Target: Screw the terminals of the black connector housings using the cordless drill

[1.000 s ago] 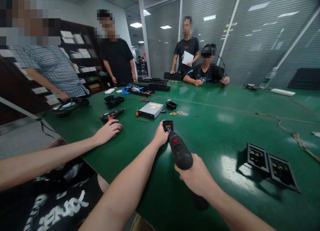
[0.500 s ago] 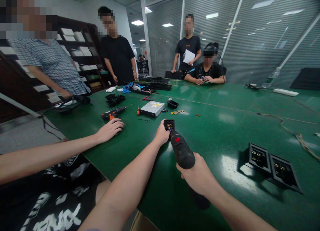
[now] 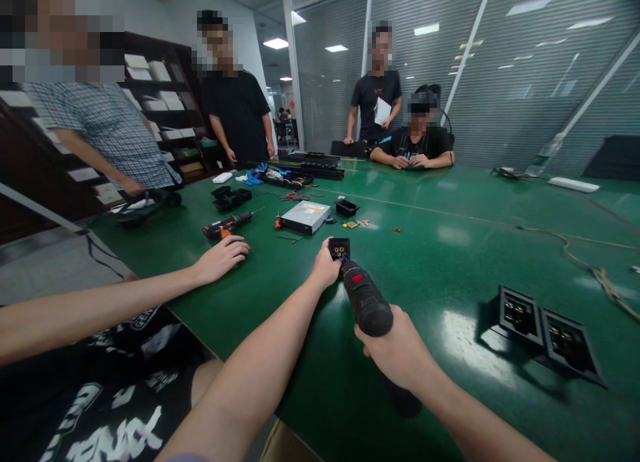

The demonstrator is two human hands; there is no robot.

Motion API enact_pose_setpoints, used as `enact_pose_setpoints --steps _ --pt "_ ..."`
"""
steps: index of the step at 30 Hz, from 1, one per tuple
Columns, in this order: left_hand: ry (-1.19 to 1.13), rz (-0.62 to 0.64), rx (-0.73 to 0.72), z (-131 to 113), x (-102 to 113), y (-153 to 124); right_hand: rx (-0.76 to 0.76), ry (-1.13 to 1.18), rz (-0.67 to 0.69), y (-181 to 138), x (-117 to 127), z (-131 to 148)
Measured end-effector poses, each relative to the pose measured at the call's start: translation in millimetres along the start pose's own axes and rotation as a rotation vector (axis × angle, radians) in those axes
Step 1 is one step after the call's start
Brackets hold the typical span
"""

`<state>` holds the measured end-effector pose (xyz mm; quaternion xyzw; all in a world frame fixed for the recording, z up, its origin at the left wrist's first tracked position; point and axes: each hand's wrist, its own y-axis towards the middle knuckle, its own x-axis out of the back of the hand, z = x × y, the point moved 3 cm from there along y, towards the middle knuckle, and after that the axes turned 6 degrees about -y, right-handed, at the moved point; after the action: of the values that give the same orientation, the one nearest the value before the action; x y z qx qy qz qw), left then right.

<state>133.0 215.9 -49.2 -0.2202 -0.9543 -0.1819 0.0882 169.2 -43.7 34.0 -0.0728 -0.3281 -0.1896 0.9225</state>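
Note:
My left hand [image 3: 324, 270] grips a small black socket module [image 3: 340, 250] with brass terminals, holding it upright on the green table [image 3: 430, 262]. My right hand [image 3: 395, 352] is closed around the handle of a black electric screwdriver [image 3: 365, 303] with a red button. Its tip points into the module's face. A seated neighbour's hand [image 3: 220, 257] rests flat on the table to my left, near an orange and black power screwdriver [image 3: 227, 225].
Two joined black socket modules [image 3: 547, 332] lie at the right. A silver optical drive [image 3: 306, 217], a black tray [image 3: 345, 208], small parts and cables sit farther out. A cord [image 3: 590, 265] trails at the far right. Several people stand or sit around the table's far side.
The view has shifted slightly. Both my hands, the module and the screwdriver keep the same pose; the neighbour's hand has crept a little to the right.

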Motion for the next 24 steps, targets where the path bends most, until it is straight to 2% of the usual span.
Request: enact_pose_setpoints --steps 24 --pt "0.0 -0.002 0.026 -1.0 0.4 -1.1 -0.014 -0.023 -0.004 0.0 0.7 2.5"
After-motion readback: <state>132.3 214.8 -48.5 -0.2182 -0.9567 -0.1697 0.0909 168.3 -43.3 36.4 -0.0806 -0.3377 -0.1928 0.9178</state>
